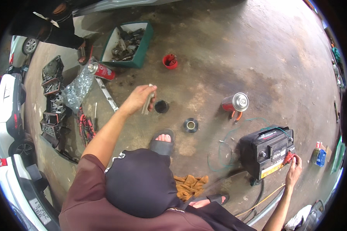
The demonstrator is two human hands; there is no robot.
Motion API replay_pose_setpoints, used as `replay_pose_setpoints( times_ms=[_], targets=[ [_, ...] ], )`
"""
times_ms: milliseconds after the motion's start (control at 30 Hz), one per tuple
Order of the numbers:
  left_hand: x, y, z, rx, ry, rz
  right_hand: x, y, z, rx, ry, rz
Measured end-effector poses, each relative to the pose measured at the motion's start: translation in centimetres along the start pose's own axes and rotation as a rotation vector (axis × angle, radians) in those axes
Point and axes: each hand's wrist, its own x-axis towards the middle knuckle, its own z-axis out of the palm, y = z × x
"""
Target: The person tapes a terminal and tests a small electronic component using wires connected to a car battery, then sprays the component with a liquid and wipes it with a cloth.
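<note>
Preferably without tugging, a red fitting (288,156) at the right end of the battery (250,151) is being grasped by the right hand (294,170), a pale strip (147,104) being held well clear by the left hand (138,99).

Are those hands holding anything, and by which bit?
The left hand holds a pale flat piece by its upper part. The right hand is at the red clamp; whether it grips is unclear.

A pale strip (148,103) tilts well left of a boxy black battery (253,143), red fitting (288,157) at its right.
</note>
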Motion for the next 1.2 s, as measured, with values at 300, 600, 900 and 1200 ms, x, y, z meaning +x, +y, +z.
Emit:
replay_pose_setpoints(
  times_ms=[300, 600, 900, 1200],
  targets=[
    [11.0, 3.8, -2.7, 0.402, 0.16, 0.207, -0.1, 0.8, -0.2, 0.099, -0.021, 0.149],
    [20.4, 7.0, -1.7, 1.154, 0.209, 0.481, -2.6, 3.2, -4.8, 0.0, 0.216, 0.235],
    [18.4, 7.6, -2.5, 0.862, 0.303, 0.483, -6.5, 4.9, -7.5, 0.122, 0.251, 0.34],
    [15.7, 7.5, -4.2, 0.135, 0.256, 0.377, -6.8, 4.2, -6.8, 0.184, 0.234, 0.287]
  ],
)
